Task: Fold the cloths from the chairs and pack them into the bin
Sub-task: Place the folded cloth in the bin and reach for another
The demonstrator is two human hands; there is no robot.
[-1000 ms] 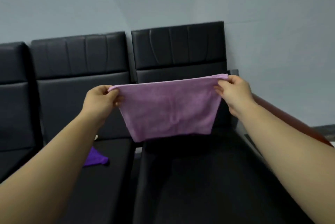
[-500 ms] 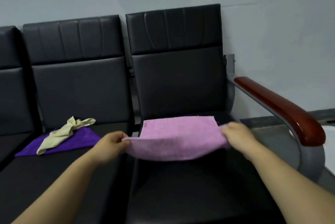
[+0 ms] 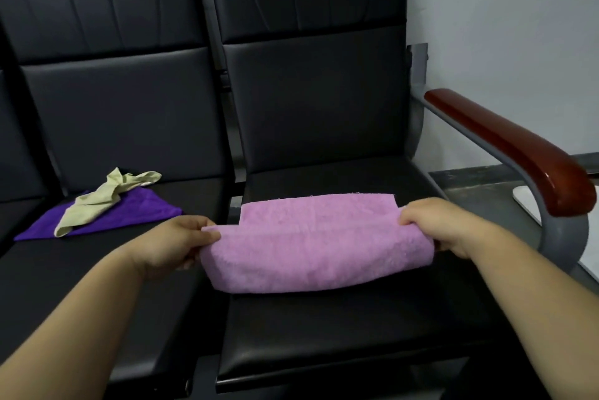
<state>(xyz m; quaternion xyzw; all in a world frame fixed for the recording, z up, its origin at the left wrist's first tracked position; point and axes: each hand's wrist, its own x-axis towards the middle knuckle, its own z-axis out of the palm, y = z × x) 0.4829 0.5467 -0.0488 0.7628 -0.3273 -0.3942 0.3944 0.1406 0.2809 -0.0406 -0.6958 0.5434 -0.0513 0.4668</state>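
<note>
Both forearms reached in from 7 and 5 o'clock. The left hand (image 3: 171, 245) pinched the 9 o'clock end of the pink cloth (image 3: 317, 247), thumb on top and fingers curled beneath. The right hand (image 3: 444, 226) gripped the 3 o'clock end, knuckles up and fingers closed over the edge. The cloth stretched between the two hands, low over the front half of the black seat (image 3: 324, 335). It was doubled over, with a rounded, puffy fold bulging toward 6 o'clock. Whether that fold touched the seat could not be told. The upper layer's edge ran straight from hand to hand. The lower layer reached past it toward 12 o'clock and lay flat on the seat, its far edge straight. The fabric looked fluffy, like terry.

On the next seat (image 3: 201, 192), at 10 o'clock from the left hand, a purple cloth (image 3: 129, 215) lay spread flat. A crumpled yellow cloth (image 3: 107, 202) lay across it. At 2 o'clock from the right hand curved a glossy brown armrest (image 3: 505, 147). Black backrests (image 3: 317, 92) stood beyond, against a pale wall (image 3: 502, 11).
</note>
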